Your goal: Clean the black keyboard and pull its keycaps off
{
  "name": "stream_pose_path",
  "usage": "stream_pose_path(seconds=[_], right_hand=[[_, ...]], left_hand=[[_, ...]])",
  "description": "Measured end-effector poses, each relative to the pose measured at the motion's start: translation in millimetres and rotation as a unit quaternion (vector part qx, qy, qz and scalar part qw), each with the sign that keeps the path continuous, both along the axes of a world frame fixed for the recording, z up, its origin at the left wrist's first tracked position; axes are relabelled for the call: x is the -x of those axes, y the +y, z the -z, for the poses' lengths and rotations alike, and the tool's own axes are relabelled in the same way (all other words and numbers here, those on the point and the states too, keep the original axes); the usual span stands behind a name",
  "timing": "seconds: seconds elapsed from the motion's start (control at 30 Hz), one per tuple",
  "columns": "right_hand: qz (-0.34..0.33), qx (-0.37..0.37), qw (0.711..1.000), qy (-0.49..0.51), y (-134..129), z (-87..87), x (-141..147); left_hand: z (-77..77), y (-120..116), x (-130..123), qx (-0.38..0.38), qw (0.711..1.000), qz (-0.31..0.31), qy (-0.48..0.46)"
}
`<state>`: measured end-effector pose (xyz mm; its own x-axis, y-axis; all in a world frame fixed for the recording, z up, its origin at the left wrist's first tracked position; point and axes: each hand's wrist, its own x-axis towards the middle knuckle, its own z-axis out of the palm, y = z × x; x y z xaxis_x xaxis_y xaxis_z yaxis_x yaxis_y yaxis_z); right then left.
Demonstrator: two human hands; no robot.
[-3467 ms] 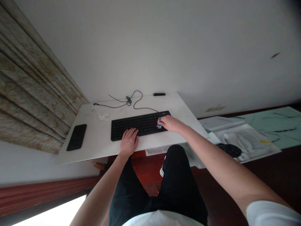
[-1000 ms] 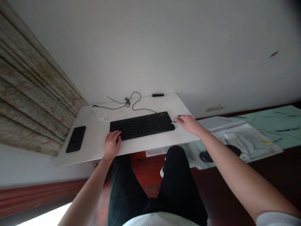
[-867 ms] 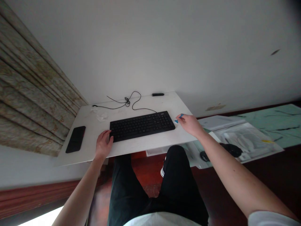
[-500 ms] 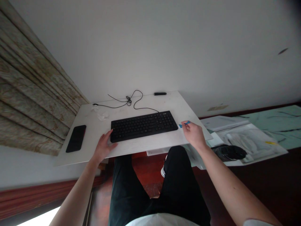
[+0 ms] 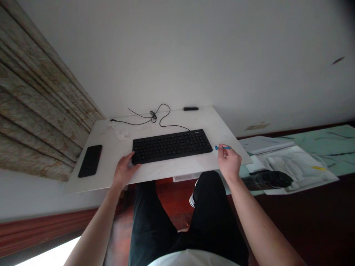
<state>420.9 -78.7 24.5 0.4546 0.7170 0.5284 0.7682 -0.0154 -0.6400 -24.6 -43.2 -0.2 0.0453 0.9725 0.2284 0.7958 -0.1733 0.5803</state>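
A black keyboard (image 5: 172,146) lies on the white desk, its cable running out from the back edge. My left hand (image 5: 124,171) holds the keyboard's left front corner, with the fingers at its left side and the thumb along the front edge. Just beyond the keyboard's right end, my right hand (image 5: 229,160) pinches a small blue tool (image 5: 226,147) between thumb and fingers. The tool is apart from the keyboard. Its exact kind is too small to make out, and the fingers cover its middle.
On the desk (image 5: 166,168) are a black phone (image 5: 90,161) at left, crumpled tissue (image 5: 122,135), a knotted cable (image 5: 153,116) and a small black stick-shaped object (image 5: 191,109). A marbled surface at right holds papers (image 5: 266,145) and a black bundle (image 5: 273,179). Curtains hang at left.
The blue tool has turned in my right hand, which has shifted slightly right, away from the keyboard's end. My left hand stays at the keyboard's corner. The whole view has shifted slightly.
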Motion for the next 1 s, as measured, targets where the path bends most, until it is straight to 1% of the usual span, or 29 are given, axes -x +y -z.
stream_pose_path(seconds=[0.03, 0.07, 0.17, 0.2, 0.23, 0.3, 0.33, 0.37, 0.4, 0.5, 0.53, 0.57, 0.67, 0.7, 0.73, 0.77, 0.87, 0.9, 0.93, 1.0], right_hand=[[0.007, 0.003, 1.000, 0.001, 0, 0.3, 2], [-0.002, 0.011, 1.000, 0.004, 0, 1.1, 6], [-0.085, 0.028, 0.996, 0.023, -2, 4.7, 17], [-0.096, 0.020, 0.995, 0.032, -3, 5.9, 20], [-0.085, 0.007, 0.996, 0.039, -3, 6.9, 21], [-0.019, -0.021, 0.998, 0.047, -4, 8.7, 23], [0.011, -0.026, 0.998, 0.048, -4, 9.6, 24], [0.022, -0.023, 0.998, 0.048, -4, 10.5, 25], [0.010, -0.013, 0.999, 0.049, -4, 11.5, 27], [-0.090, 0.022, 0.994, 0.051, -6, 14.0, 35], [-0.100, 0.020, 0.993, 0.053, -7, 14.5, 37], [-0.088, 0.011, 0.994, 0.056, -8, 14.7, 38], [0.018, -0.029, 0.998, 0.058, -11, 14.9, 37], [0.037, -0.031, 0.997, 0.054, -12, 15.2, 37], [0.033, -0.026, 0.998, 0.049, -13, 15.8, 38], [0.006, -0.017, 0.999, 0.044, -14, 16.7, 40], [-0.115, 0.000, 0.993, 0.039, -16, 19.7, 46], [-0.129, -0.004, 0.991, 0.044, -17, 20.3, 47], [-0.117, -0.014, 0.992, 0.052, -17, 20.5, 48], [-0.041, -0.043, 0.996, 0.069, -17, 19.9, 48]], left_hand=[[-0.3, 0, 0, -0.011, 1.000, 0.009, -0.004], [-0.6, 0, -1, -0.020, 1.000, 0.015, -0.009], [-1.9, -1, 0, -0.032, 0.999, 0.011, -0.023], [-2.4, -2, 1, -0.034, 0.999, 0.006, -0.026], [-2.9, -2, 1, -0.036, 0.999, 0.000, -0.028], [-4.2, -4, 0, -0.040, 0.999, -0.007, -0.029], [-4.9, -4, 0, -0.042, 0.999, -0.010, -0.028], [-5.6, -4, -1, -0.044, 0.999, -0.012, -0.026], [-6.1, -5, -1, -0.044, 0.999, -0.014, -0.024], [-6.4, -4, -3, -0.046, 0.999, -0.020, -0.019], [-6.1, -4, -3, -0.047, 0.998, -0.021, -0.018], [-5.6, -4, -3, -0.049, 0.998, -0.022, -0.016], [-4.0, -3, -3, -0.052, 0.998, -0.022, -0.011], [-3.6, -3, -2, -0.054, 0.998, -0.022, -0.009], [-3.4, -3, -2, -0.055, 0.998, -0.021, -0.007], [-3.3, -3, -2, -0.057, 0.998, -0.019, -0.006], [-3.5, -3, -2, -0.060, 0.998, -0.013, -0.005], [-3.6, -3, -2, -0.061, 0.998, -0.013, -0.006], [-3.7, -3, -2, -0.061, 0.998, -0.014, -0.007], [-3.9, -3, -3, -0.060, 0.998, -0.017, -0.009]])
